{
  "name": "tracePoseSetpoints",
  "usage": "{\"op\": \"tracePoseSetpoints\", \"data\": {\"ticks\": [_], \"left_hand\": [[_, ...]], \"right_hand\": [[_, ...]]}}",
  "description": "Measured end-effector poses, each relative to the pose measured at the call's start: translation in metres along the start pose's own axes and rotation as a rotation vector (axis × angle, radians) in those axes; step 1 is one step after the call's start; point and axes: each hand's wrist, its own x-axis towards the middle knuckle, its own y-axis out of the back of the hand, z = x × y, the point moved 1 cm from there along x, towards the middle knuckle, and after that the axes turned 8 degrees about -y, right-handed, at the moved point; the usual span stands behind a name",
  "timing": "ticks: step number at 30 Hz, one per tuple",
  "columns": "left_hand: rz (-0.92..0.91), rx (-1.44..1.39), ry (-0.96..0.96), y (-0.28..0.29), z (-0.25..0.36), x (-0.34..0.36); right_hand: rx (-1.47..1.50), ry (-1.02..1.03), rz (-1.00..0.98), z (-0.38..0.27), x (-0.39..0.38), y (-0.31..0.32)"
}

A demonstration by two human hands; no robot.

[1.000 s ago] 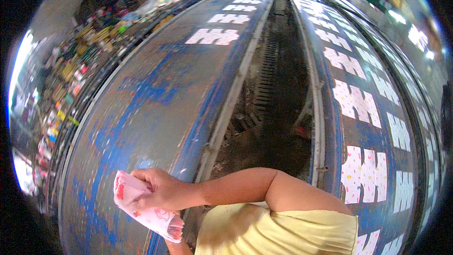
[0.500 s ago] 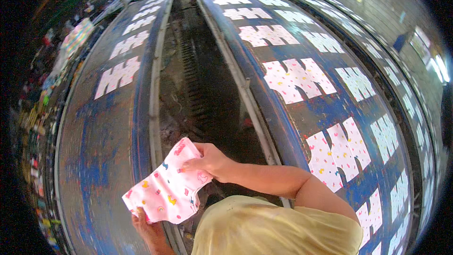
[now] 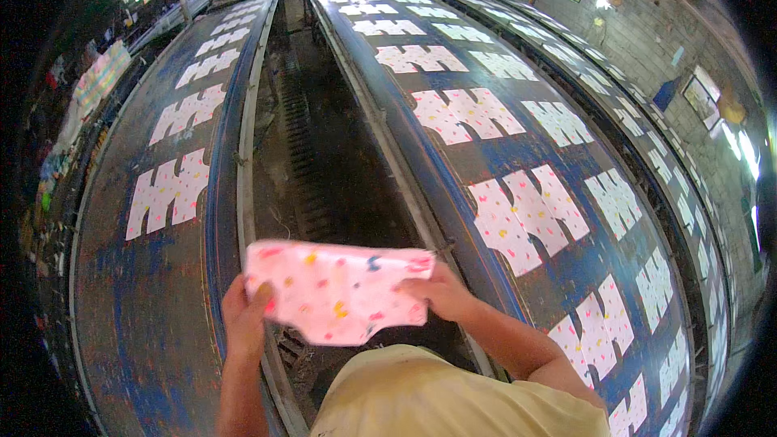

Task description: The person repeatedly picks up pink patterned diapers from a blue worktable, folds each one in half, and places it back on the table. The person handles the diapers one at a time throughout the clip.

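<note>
Pink printed cloth panel has swung from a slant to nearly level since half a second ago. Left hand came up from the lower corner to the left end; right hand shifted a bit right with its end. One second back it was bunched up in the right hand; now it's spread.

Location: up in the air over the dark aisle, in front of the wearer's yellow shirt, left end about over the left table's rail.

Grip: both hands pinching cloth, thumbs on the near face, one per end. Fingers behind mostly hidden. Can't tell if it's one layer or several.

Handling, my read: light, limp, not fragile, creases easily. Not obviously slippery. Best held at both ends with mild tension; one-handed it would fold on itself.

Further out: left table has pink-printed cut pieces lying flat up its length. Right table carries two rows: pink-printed cutouts nearer the aisle, paler cutouts beyond. Block wall far right.
</note>
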Motion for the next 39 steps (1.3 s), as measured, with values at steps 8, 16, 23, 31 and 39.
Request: {"op": "tracePoseSetpoints", "data": {"ticks": [8, 16, 23, 31, 39], "left_hand": [[-0.458, -0.214, 0.020, -0.208, -0.053, 0.223], [-0.653, 0.022, -0.221, -0.400, -0.068, 0.379], [-0.724, -0.011, -0.238, -0.369, -0.109, 0.484], [-0.370, 0.081, -0.265, -0.206, -0.127, 0.653], [0.223, -0.069, -0.168, 0.016, -0.153, 0.743]], "right_hand": [[0.128, 0.254, 0.641, -0.049, 0.046, 0.115], [0.266, 0.509, 0.845, -0.076, 0.099, 0.240], [-0.697, -0.202, 1.401, -0.025, 0.125, 0.334], [-1.241, 0.004, 1.623, -0.152, 0.204, 0.334], [-1.715, 0.640, 0.857, -0.283, 0.540, 0.234]]}}
